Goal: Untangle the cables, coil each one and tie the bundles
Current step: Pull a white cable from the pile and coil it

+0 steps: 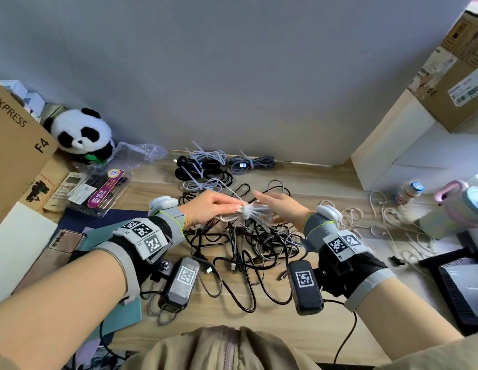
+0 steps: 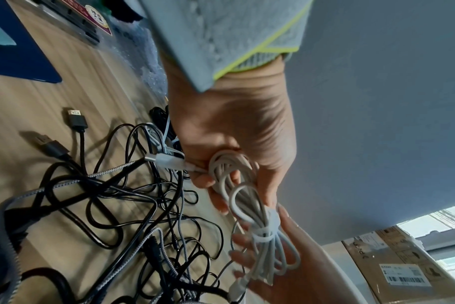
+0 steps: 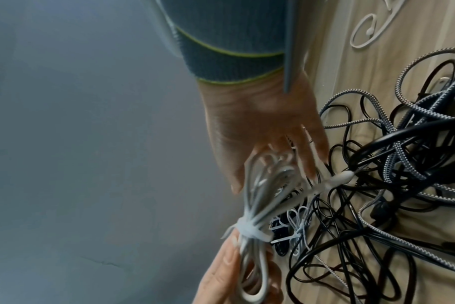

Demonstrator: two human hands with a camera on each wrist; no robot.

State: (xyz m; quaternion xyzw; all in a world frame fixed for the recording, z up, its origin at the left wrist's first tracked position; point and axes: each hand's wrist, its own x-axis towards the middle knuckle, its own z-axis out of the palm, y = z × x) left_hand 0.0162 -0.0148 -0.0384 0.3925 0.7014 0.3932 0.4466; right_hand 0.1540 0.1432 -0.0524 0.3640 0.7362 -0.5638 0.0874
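My left hand [image 1: 222, 205] grips one end of a coiled white cable bundle [image 1: 248, 210], held just above the table. A white zip tie [image 2: 262, 234] cinches the bundle at its middle. In the left wrist view my fingers and thumb curl round the coil's loops [image 2: 231, 174]. My right hand [image 1: 275, 202] is at the bundle's other end with fingers straight, beside the loops [image 3: 268, 181]. Below both hands lies a tangle of black and braided grey cables [image 1: 254, 244].
Several tied cable bundles [image 1: 206, 166] lie by the back wall. At left are a plush panda [image 1: 81, 133], a cardboard box [image 1: 16, 145], a remote [image 1: 68, 186] and a phone [image 1: 64, 240]. Loose white earphone cables [image 1: 387, 217], a small bottle [image 1: 408, 192] and white boxes [image 1: 408, 156] are at right.
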